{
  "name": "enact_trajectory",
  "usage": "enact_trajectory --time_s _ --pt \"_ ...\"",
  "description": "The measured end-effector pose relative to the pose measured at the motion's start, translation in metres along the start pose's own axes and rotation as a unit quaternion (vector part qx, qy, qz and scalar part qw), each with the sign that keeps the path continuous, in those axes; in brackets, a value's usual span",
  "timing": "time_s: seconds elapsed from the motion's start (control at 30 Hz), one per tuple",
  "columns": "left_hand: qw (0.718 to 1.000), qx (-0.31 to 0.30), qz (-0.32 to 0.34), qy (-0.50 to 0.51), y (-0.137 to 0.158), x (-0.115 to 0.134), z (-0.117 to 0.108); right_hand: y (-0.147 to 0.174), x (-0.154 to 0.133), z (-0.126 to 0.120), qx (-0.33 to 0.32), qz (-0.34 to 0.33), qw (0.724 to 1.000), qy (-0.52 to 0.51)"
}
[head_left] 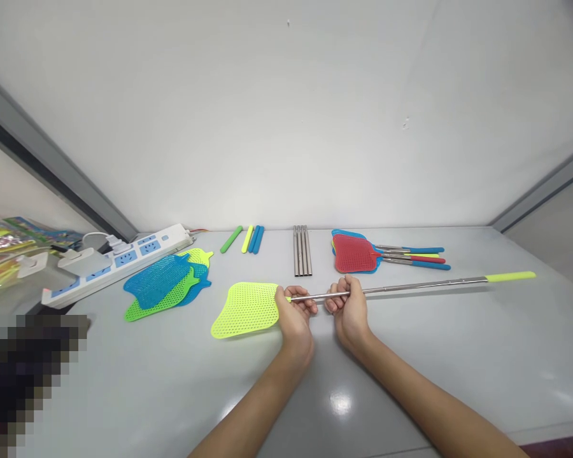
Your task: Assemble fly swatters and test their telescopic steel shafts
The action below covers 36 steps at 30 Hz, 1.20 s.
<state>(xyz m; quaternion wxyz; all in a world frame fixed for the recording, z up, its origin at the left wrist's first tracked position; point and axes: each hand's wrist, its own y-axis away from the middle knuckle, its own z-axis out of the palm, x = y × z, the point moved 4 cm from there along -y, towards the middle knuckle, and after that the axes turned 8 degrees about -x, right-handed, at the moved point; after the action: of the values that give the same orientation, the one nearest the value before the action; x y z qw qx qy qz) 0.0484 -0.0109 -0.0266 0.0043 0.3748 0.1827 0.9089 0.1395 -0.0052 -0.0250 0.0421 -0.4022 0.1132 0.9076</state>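
Note:
A yellow fly swatter (248, 310) with its telescopic metal rod drawn out long lies across both my hands. My left hand (296, 318) is closed around the neck, where the perforated head meets the rod. Further right, my right hand (351, 312) grips the metal rod, its fingers curled around it. The yellow handle (510, 277) points off to the right. Behind my hands lie several short metal rods (302, 251) side by side. Loose swatter heads (157, 280) in blue, green and yellow overlap on the left.
Loose green, yellow and blue handles (255, 240) lie near the wall. A pile of whole swatters, a red one (356, 253) on top, is at the back right. A white power strip (124, 261) with plugs runs along the left, beside blurred colourful packages (4, 254).

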Motion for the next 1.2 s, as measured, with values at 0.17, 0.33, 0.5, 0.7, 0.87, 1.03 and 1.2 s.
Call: enact_trajectory --time_s 0.17,0.33,0.5,0.7,0.87,1.03,1.2 --pt "1.0 -0.012 -0.009 -0.007 0.001 0.0003 0.0015 0.0005 -0.0013 0.0002 0.0 0.005 1.0 0.008" --pt "0.999 -0.028 -0.014 -0.027 0.0026 0.0011 0.0027 0.0001 -0.0022 0.0006 0.0 0.008 1.0 0.009" --pt "0.999 -0.028 -0.014 -0.026 0.0022 0.0004 0.002 0.0014 -0.0021 0.0013 0.003 0.008 1.0 0.012" --pt "1.0 -0.013 0.009 -0.005 0.001 0.001 0.0011 0.001 -0.0013 0.002 -0.001 0.01 1.0 0.008" --pt "1.0 -0.021 0.006 -0.001 0.0011 0.0014 0.0024 -0.0005 -0.0019 0.0013 -0.002 0.01 1.0 0.01" --pt "1.0 -0.022 0.01 0.003 0.0007 0.0019 0.0021 -0.0016 -0.001 0.0008 -0.006 0.014 1.0 0.006" --pt "1.0 -0.025 0.009 0.008 0.0002 0.0015 0.0018 -0.0016 -0.0009 -0.0001 -0.007 0.015 1.0 0.002"
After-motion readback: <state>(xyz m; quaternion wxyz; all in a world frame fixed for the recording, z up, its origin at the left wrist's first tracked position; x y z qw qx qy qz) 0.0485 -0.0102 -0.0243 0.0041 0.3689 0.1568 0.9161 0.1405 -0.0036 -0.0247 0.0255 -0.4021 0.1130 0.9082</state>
